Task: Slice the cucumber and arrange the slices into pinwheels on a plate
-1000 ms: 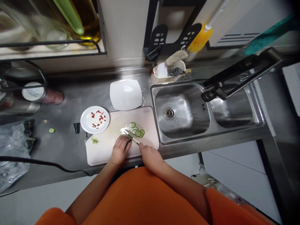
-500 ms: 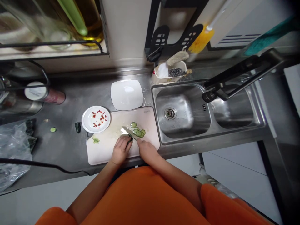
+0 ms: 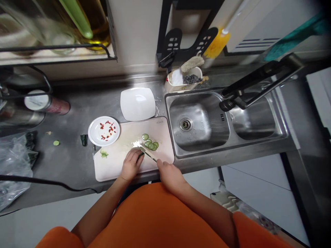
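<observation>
A piece of dark green cucumber (image 3: 141, 155) lies on the pale cutting board (image 3: 111, 167), mostly hidden under the fingers of my left hand (image 3: 131, 164), which grips it. My right hand (image 3: 170, 174) is closed round the handle of a kitchen knife (image 3: 147, 153). The blade points up and left across the board, right beside the cucumber and my left fingertips. Several cucumber slices (image 3: 151, 144) lie overlapping just beyond the blade, with one slice (image 3: 145, 136) slightly apart. Pale green scraps (image 3: 103, 154) rest at the board's left side.
A white plate with small red pieces (image 3: 93, 137) overlaps the board's upper left corner. Behind the board stands a white square dish (image 3: 137, 103). The double sink (image 3: 199, 127) adjoins on the right. A cucumber end (image 3: 56, 143), a dark green chunk (image 3: 84, 140) and a plastic bag (image 3: 15, 162) lie left.
My right hand has drawn back toward me and to the right with the knife, its blade now turned at a different slant. My left hand stays on the cucumber. The view has shifted slightly.
</observation>
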The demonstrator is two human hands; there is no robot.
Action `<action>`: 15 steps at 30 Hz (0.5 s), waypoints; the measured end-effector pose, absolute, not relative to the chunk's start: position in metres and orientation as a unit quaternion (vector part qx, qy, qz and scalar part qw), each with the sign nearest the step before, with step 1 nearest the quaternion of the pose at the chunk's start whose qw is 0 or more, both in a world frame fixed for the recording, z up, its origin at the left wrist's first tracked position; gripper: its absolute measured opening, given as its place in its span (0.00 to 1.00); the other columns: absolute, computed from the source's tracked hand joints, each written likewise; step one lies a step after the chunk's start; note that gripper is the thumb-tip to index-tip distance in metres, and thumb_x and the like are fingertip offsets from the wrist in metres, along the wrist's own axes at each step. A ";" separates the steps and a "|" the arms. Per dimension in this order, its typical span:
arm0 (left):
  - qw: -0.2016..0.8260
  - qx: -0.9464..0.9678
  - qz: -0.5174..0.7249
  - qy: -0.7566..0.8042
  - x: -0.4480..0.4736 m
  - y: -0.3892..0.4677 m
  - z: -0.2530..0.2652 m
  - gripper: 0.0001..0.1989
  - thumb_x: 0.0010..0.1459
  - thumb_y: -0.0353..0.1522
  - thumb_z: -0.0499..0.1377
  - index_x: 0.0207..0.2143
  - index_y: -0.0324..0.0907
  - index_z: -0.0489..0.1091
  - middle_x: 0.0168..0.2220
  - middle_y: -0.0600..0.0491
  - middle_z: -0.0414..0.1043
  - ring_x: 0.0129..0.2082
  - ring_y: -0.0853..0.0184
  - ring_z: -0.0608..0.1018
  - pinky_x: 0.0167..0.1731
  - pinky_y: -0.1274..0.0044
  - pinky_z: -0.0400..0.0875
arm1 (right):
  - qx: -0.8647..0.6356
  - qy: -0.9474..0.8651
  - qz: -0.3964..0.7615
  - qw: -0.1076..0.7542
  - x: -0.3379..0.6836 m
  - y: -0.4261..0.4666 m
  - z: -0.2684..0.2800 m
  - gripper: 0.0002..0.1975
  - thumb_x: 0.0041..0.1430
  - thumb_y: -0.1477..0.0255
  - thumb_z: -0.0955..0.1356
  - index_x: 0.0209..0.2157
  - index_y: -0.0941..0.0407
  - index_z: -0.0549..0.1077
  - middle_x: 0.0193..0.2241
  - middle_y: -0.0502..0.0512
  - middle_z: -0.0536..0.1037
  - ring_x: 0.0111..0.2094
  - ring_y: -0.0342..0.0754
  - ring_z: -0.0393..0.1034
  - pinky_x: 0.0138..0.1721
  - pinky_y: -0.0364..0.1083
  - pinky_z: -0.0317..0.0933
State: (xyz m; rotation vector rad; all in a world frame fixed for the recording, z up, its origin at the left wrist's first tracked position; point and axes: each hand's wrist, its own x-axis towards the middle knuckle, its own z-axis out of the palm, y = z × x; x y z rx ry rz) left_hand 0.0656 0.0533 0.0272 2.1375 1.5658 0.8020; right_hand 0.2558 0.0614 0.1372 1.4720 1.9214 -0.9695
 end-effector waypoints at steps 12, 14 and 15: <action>0.176 0.760 0.294 0.553 0.066 0.053 0.028 0.06 0.60 0.31 0.55 0.40 0.41 0.68 0.40 0.47 0.73 0.44 0.63 0.74 0.48 0.69 0.69 | 0.548 0.695 -0.381 0.268 0.256 0.057 0.142 0.15 0.55 0.84 0.58 0.44 0.58 0.62 0.35 0.60 0.74 0.39 0.53 0.72 0.35 0.45 0.63; 0.176 0.760 0.295 0.551 0.066 0.053 0.028 0.06 0.60 0.31 0.55 0.40 0.41 0.68 0.40 0.47 0.73 0.44 0.63 0.74 0.48 0.69 0.69 | 0.551 0.695 -0.379 0.265 0.255 0.058 0.143 0.15 0.56 0.84 0.57 0.43 0.58 0.63 0.34 0.60 0.74 0.38 0.53 0.72 0.35 0.45 0.63; 0.176 0.760 0.295 0.551 0.066 0.053 0.028 0.06 0.60 0.31 0.55 0.40 0.41 0.68 0.40 0.47 0.73 0.44 0.63 0.74 0.48 0.69 0.69 | 0.551 0.694 -0.379 0.265 0.255 0.058 0.143 0.14 0.56 0.84 0.57 0.43 0.58 0.63 0.34 0.60 0.74 0.39 0.53 0.72 0.35 0.45 0.64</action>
